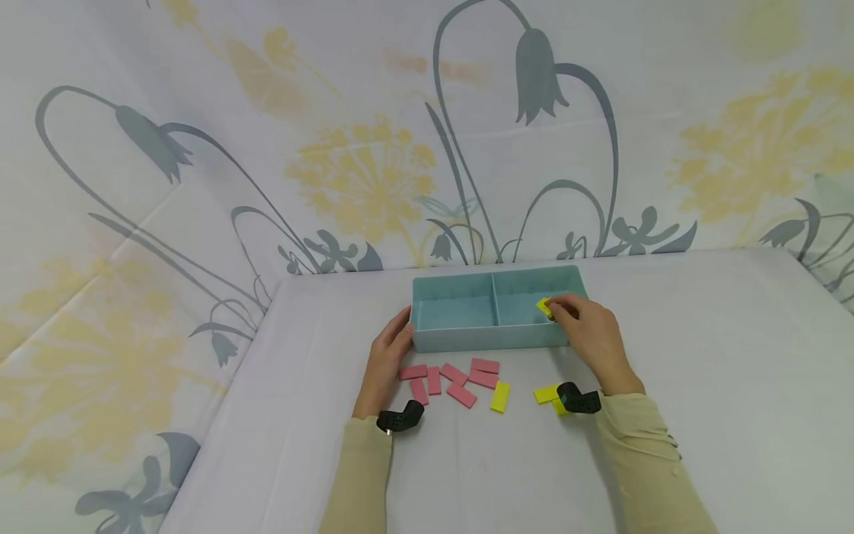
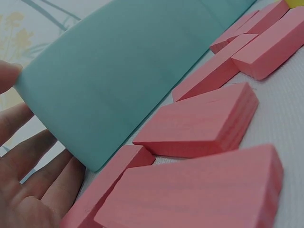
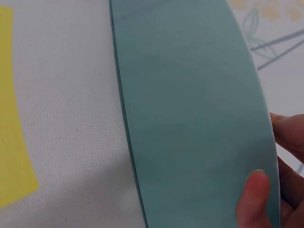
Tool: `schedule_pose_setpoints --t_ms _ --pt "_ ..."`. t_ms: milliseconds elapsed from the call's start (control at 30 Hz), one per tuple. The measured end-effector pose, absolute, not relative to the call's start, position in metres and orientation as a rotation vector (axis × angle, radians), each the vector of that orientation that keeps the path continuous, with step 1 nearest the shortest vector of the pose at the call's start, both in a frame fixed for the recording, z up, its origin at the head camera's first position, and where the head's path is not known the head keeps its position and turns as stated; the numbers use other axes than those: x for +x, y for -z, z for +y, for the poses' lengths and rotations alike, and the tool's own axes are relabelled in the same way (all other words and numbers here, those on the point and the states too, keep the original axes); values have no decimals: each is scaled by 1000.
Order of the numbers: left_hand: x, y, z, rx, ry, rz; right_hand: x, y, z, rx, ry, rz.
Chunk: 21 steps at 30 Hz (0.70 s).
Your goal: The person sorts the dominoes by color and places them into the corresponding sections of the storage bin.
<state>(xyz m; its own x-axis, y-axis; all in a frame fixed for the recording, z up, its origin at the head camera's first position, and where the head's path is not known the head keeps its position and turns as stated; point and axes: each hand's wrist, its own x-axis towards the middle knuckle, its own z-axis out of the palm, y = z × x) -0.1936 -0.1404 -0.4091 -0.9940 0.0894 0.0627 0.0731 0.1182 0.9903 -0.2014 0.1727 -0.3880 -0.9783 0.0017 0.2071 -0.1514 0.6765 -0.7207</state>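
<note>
A light teal box (image 1: pixel 490 340) with two compartments sits on the white cloth. At its left end rests my left hand (image 1: pixel 387 363), fingers loosely extended along the end wall and thumb (image 2: pixel 8 76) by the rim. Over the right compartment my right hand (image 1: pixel 594 334) pinches a yellow block (image 1: pixel 543 305) between thumb and fingers. That block is hidden behind the box wall in the right wrist view, where the fingers (image 3: pixel 256 194) show at the rim. Both compartments look bare in the head view, though the hand covers part of the right one.
Several pink blocks (image 1: pixel 462 394) lie in front of the box, close to the left hand. A yellow block (image 1: pixel 500 397) lies to their right. Two more yellow blocks (image 1: pixel 545 393) lie near the right wrist, partly behind its black camera (image 1: pixel 579 399). Behind the box hangs a flower-printed cloth (image 1: pixel 360 178).
</note>
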Motion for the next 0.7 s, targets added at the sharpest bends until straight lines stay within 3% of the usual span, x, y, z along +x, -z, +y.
schedule_pose_setpoints --t_ms 700 --pt "-194 408 -140 149 -2048 2352 -201 386 172 101 -1202 -2734"
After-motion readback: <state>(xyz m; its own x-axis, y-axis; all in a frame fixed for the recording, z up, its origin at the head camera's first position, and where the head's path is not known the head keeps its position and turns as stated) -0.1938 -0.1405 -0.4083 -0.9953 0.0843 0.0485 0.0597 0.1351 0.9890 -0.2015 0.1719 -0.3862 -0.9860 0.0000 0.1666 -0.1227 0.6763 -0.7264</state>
